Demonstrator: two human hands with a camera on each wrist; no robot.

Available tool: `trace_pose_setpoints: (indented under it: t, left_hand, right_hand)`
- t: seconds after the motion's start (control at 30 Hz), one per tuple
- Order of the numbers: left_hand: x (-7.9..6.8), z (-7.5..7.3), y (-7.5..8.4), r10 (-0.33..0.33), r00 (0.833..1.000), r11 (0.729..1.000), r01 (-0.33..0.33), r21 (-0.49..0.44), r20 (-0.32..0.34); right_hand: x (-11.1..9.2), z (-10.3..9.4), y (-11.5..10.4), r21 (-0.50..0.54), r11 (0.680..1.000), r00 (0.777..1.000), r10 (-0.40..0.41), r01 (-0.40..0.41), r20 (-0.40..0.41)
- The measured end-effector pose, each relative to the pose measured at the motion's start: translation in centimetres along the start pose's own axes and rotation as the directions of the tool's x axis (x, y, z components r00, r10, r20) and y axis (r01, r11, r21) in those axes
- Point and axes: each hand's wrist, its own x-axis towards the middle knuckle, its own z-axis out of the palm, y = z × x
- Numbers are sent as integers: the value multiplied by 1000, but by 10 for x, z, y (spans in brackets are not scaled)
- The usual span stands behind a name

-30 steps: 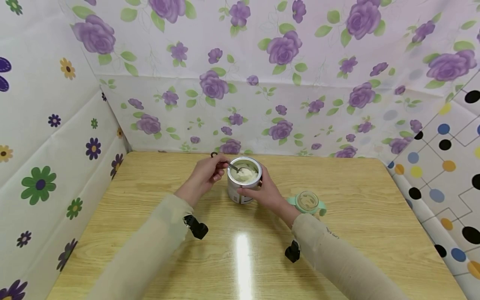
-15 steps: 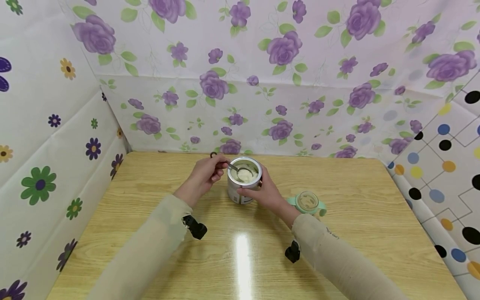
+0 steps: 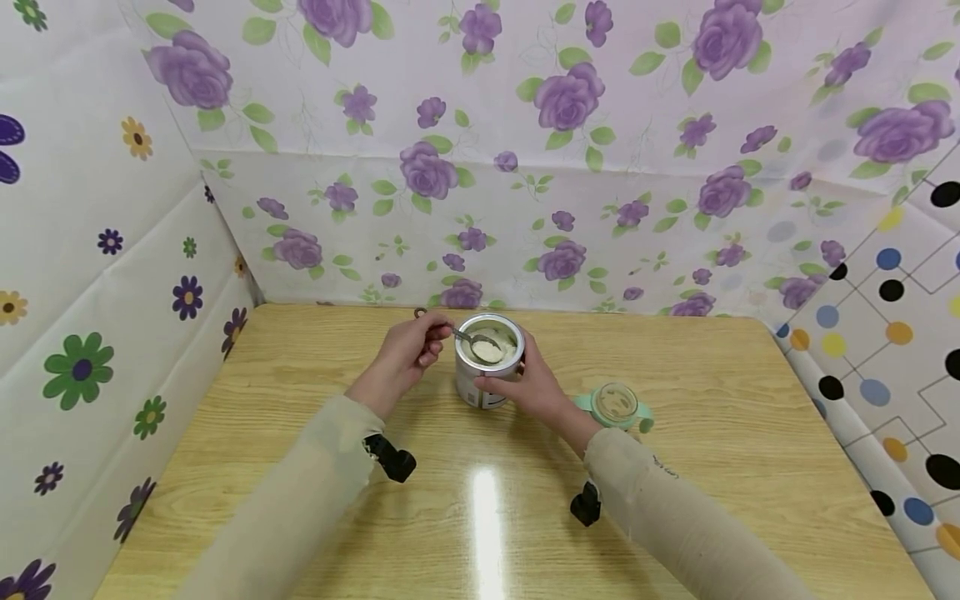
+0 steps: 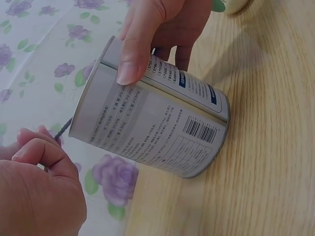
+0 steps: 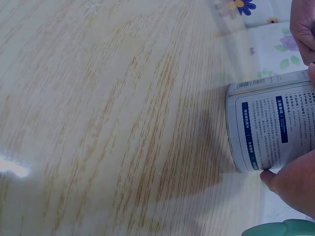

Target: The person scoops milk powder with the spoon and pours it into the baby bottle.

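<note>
My left hand [image 3: 406,353] pinches the dark handle of a metal spoon [image 3: 462,335] at the left of an open can [image 3: 472,389]. The spoon's bowl holds a mound of pale powder and sits within the can's mouth. More cream-coloured powder [image 3: 507,343] lies inside the can. From the right side, my right hand [image 3: 532,382] grips the can, its thumb across the front near the rim. Printed text and a barcode cover the can wall [image 4: 157,123] in the left wrist view. In the right wrist view the can [image 5: 270,118] stands on the table, partly cut off.
Behind my right wrist stands a mint-green two-handled cup [image 3: 617,405] with a clear round top. The wooden table [image 3: 420,517] ends at a flowered cloth wall [image 3: 510,225] close behind the can. Patterned cloth walls also flank it on both sides.
The spoon has come up out of the powder with a heaped load, and its handle has shifted slightly left with my left hand. My right hand stays on the can.
</note>
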Motion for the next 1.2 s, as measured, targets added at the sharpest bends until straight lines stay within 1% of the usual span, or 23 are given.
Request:
trace_pose_setpoints:
  t: [0.23,0.37,0.57,0.8,0.87,1.1,1.2]
  left_hand:
    - [3,-3,-6,-15,1000,998,14,-53,-14]
    - [3,-2,-7,-20,1000,998,19,-64,-18]
    - [1,-1,-6,-35,999,997,35,-64,-4]
    - [2,-1,-7,-38,999,996,38,-76,2]
    - [3,-1,-8,-38,999,996,38,-83,4]
    - [0,-1,-9,-33,999,992,36,-117,30]
    - [0,0,-7,-34,999,991,37,-132,31]
  right_hand:
    - [0,0,-1,-5,1000,1000,16,-16,-1]
    - [1,-1,-1,-9,1000,1000,20,-20,1]
    - [1,-1,1,-2,1000,1000,21,-21,1]
    - [-11,-2,-38,6,998,998,63,-63,27]
    - [-11,-2,-37,6,998,998,63,-63,29]
    - [0,0,-7,5,999,999,48,-48,11]
    - [1,0,-2,-1,999,999,34,-34,2]
